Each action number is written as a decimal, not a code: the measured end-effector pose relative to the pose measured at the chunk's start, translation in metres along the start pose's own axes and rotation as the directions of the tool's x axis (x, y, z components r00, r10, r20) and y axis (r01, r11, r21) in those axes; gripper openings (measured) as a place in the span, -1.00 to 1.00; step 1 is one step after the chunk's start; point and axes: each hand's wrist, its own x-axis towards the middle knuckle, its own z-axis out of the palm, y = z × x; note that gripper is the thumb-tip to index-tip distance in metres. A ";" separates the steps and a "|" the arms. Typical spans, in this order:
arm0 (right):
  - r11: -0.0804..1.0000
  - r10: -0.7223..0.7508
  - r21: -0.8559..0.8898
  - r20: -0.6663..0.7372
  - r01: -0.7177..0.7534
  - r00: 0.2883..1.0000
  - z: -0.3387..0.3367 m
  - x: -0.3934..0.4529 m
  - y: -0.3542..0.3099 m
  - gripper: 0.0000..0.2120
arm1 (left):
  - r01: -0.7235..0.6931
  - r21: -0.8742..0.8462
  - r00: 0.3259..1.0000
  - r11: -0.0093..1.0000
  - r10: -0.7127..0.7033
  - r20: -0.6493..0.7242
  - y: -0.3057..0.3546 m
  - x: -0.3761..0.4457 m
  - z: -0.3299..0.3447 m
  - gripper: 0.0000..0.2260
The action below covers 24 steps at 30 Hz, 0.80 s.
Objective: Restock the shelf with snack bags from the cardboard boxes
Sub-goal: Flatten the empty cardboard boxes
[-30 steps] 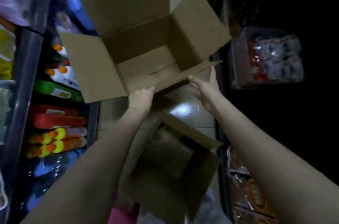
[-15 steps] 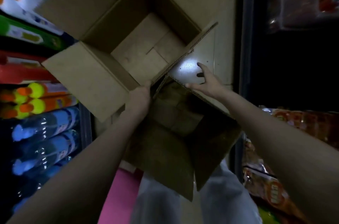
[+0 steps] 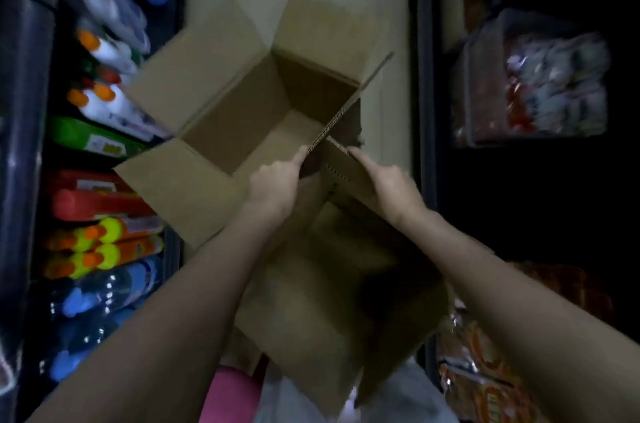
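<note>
cardboard boxes: two, both opening upward | upper box (image 3: 242,117) lying 7-to-1 o'clock | left hand (image 3: 273,185) gripping its flap | right hand (image 3: 391,185) pinching lower box (image 3: 332,301) flap

An open brown cardboard box (image 3: 249,117) sits tilted in a narrow aisle, its flaps spread and its inside bare. A second brown cardboard box (image 3: 332,298) lies nearer, below it. The left hand (image 3: 273,187) pinches the upper box's near flap edge; the right hand (image 3: 391,183) grips the lower box's flap just beside it. Coloured plastic bottles (image 3: 100,249) line the left shelf; orange snack bags (image 3: 485,384) lie lower right.
</note>
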 end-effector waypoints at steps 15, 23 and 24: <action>0.873 -0.256 -0.484 -0.365 0.052 0.895 -0.413 0.041 -0.119 -0.45 | -0.227 -0.013 0.847 0.974 0.191 -0.495 0.062 0.019 -0.370 -0.60; 0.934 -0.226 -0.351 -0.420 0.073 0.879 -0.568 0.174 -0.146 -0.56 | -0.173 -0.080 0.816 0.982 0.098 -0.569 0.054 0.133 -0.530 -0.52; 0.931 -0.240 -0.355 -0.422 0.085 0.874 -0.583 0.193 -0.150 -0.57 | -0.146 -0.062 0.813 0.987 0.084 -0.576 0.054 0.147 -0.549 -0.53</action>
